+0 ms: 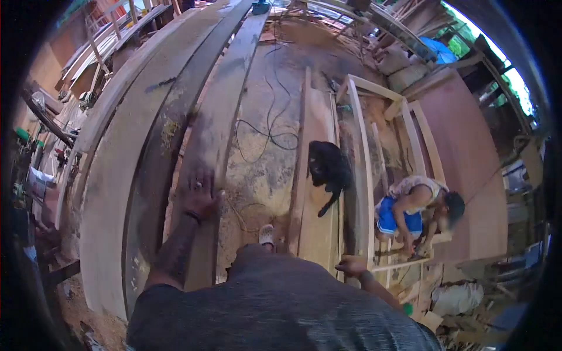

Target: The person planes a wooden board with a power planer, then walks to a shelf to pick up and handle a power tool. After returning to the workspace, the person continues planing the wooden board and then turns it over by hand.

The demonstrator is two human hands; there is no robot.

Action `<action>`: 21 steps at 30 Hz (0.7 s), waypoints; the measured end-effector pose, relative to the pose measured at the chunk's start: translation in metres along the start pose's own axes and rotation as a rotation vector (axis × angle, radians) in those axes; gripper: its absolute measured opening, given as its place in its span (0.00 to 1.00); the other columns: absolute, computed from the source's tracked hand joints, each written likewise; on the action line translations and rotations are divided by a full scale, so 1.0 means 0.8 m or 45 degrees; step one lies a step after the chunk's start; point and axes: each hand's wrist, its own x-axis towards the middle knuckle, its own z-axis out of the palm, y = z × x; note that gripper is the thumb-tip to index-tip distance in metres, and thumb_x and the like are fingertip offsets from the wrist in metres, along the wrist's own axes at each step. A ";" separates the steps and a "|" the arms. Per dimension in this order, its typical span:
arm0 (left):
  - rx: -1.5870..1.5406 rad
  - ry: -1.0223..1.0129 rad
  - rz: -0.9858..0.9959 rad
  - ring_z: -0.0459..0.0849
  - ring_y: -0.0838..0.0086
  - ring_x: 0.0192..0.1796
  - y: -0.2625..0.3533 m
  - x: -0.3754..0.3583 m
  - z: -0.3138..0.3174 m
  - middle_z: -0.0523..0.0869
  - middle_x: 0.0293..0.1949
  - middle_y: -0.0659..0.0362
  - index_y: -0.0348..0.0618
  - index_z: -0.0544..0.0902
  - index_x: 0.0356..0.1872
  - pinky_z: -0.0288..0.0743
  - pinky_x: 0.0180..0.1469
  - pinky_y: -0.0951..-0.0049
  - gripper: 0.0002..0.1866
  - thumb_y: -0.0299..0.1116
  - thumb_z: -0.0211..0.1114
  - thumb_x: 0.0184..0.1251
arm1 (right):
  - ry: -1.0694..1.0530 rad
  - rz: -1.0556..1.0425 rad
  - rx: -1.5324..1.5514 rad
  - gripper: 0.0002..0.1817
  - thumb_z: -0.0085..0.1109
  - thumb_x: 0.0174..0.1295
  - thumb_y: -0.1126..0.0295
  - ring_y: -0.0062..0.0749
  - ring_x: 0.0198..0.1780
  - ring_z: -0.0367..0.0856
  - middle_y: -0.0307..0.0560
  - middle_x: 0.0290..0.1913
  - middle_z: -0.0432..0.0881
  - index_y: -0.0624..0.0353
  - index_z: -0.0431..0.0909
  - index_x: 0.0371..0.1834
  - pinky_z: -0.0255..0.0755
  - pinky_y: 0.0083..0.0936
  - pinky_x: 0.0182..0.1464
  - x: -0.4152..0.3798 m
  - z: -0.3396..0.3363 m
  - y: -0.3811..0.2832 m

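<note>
Lying flat with its fingers spread, the left hand point(202, 196) is laid open on a long plank point(234, 88), which is placed beside the sawdust-strewn floor point(257, 181). Other planks point(111, 193) are ranged to its left. The right hand point(353, 266) is curled near the lower end of a wooden frame point(361, 146); whether anything is gripped by it cannot be told. Between the hands, a board point(316, 240) is occupied by a black animal point(331, 167). Beside the frame, a crouched co-worker point(413, 202) is seen with arms lowered. On the floor, a dark cable point(270, 136) is loosely looped.
</note>
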 end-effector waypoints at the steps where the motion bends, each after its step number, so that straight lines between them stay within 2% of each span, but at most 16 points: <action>1: 0.027 0.037 0.046 0.50 0.42 0.85 -0.025 0.034 0.062 0.53 0.84 0.40 0.40 0.55 0.84 0.42 0.84 0.40 0.52 0.68 0.55 0.70 | 0.018 -0.019 -0.089 0.30 0.66 0.66 0.42 0.48 0.54 0.88 0.55 0.51 0.91 0.59 0.88 0.55 0.80 0.41 0.57 0.021 -0.028 -0.009; 2: 0.060 0.072 0.101 0.50 0.42 0.85 -0.045 0.064 0.090 0.53 0.84 0.40 0.40 0.55 0.84 0.42 0.83 0.39 0.53 0.69 0.55 0.70 | -0.030 0.031 0.032 0.32 0.64 0.65 0.39 0.52 0.57 0.86 0.56 0.53 0.90 0.58 0.88 0.55 0.78 0.43 0.60 0.042 -0.054 -0.018; 3: -0.006 -0.011 0.061 0.50 0.42 0.85 -0.048 0.087 0.076 0.53 0.84 0.41 0.40 0.55 0.84 0.42 0.83 0.39 0.53 0.70 0.54 0.70 | 0.031 0.037 0.095 0.28 0.65 0.67 0.43 0.52 0.57 0.86 0.57 0.54 0.89 0.57 0.89 0.53 0.78 0.43 0.59 0.038 -0.090 -0.051; 5: -0.149 -0.167 -0.028 0.52 0.43 0.85 -0.027 0.132 0.046 0.53 0.84 0.42 0.40 0.55 0.84 0.41 0.83 0.39 0.53 0.72 0.52 0.70 | 0.148 -0.413 -0.138 0.24 0.66 0.67 0.47 0.53 0.57 0.85 0.57 0.54 0.88 0.56 0.88 0.53 0.78 0.44 0.61 0.163 -0.086 0.034; 8: 0.024 -0.168 -0.101 0.55 0.45 0.84 -0.009 0.196 0.033 0.53 0.85 0.43 0.40 0.55 0.84 0.43 0.83 0.41 0.53 0.73 0.49 0.72 | -0.026 -0.019 0.074 0.23 0.66 0.68 0.51 0.55 0.58 0.84 0.57 0.57 0.87 0.56 0.87 0.55 0.78 0.45 0.62 0.148 -0.185 -0.074; 9: 0.054 -0.121 -0.093 0.54 0.46 0.84 -0.009 0.216 0.039 0.53 0.85 0.43 0.40 0.55 0.84 0.42 0.83 0.41 0.53 0.73 0.48 0.72 | -0.038 0.000 0.054 0.24 0.67 0.67 0.49 0.54 0.56 0.85 0.57 0.55 0.88 0.56 0.87 0.55 0.78 0.45 0.60 0.167 -0.203 -0.080; 11: 0.120 -0.033 -0.081 0.53 0.49 0.85 -0.015 0.255 0.059 0.53 0.85 0.43 0.40 0.55 0.84 0.41 0.84 0.42 0.53 0.73 0.46 0.73 | -0.094 -0.140 -0.156 0.27 0.67 0.66 0.45 0.53 0.53 0.87 0.57 0.51 0.89 0.56 0.88 0.54 0.79 0.45 0.56 0.222 -0.224 -0.074; 13: 0.002 -0.050 -0.090 0.51 0.49 0.86 -0.012 0.305 0.052 0.54 0.84 0.43 0.40 0.54 0.84 0.39 0.84 0.42 0.53 0.74 0.45 0.73 | -0.169 -0.352 -0.399 0.30 0.68 0.64 0.41 0.52 0.50 0.89 0.57 0.48 0.90 0.57 0.88 0.53 0.80 0.46 0.53 0.280 -0.260 -0.088; 14: -0.060 -0.054 -0.098 0.49 0.49 0.86 -0.010 0.333 0.050 0.54 0.84 0.42 0.40 0.54 0.84 0.38 0.84 0.42 0.53 0.74 0.45 0.73 | -0.210 -0.250 -0.437 0.30 0.67 0.64 0.40 0.52 0.49 0.89 0.57 0.48 0.90 0.57 0.88 0.53 0.80 0.46 0.53 0.306 -0.282 -0.091; 17: -0.209 -0.128 -0.182 0.47 0.46 0.86 -0.020 0.434 0.073 0.53 0.84 0.41 0.39 0.52 0.85 0.35 0.84 0.41 0.53 0.73 0.45 0.73 | -0.100 -0.228 -0.318 0.32 0.65 0.65 0.39 0.54 0.50 0.88 0.57 0.49 0.90 0.56 0.87 0.57 0.79 0.47 0.53 0.382 -0.348 -0.125; 19: -0.142 -0.164 -0.245 0.46 0.43 0.86 -0.006 0.514 0.058 0.51 0.84 0.38 0.39 0.51 0.85 0.37 0.84 0.39 0.52 0.72 0.44 0.75 | -0.167 -0.545 -0.376 0.34 0.65 0.65 0.38 0.53 0.55 0.87 0.57 0.53 0.89 0.55 0.86 0.60 0.79 0.44 0.58 0.508 -0.370 -0.085; 21: -0.055 -0.147 -0.296 0.45 0.42 0.86 0.000 0.591 0.061 0.49 0.84 0.37 0.39 0.50 0.85 0.36 0.84 0.38 0.52 0.72 0.44 0.76 | 0.027 -0.371 -0.383 0.34 0.66 0.65 0.37 0.49 0.59 0.86 0.54 0.57 0.88 0.53 0.85 0.61 0.79 0.42 0.60 0.568 -0.415 -0.111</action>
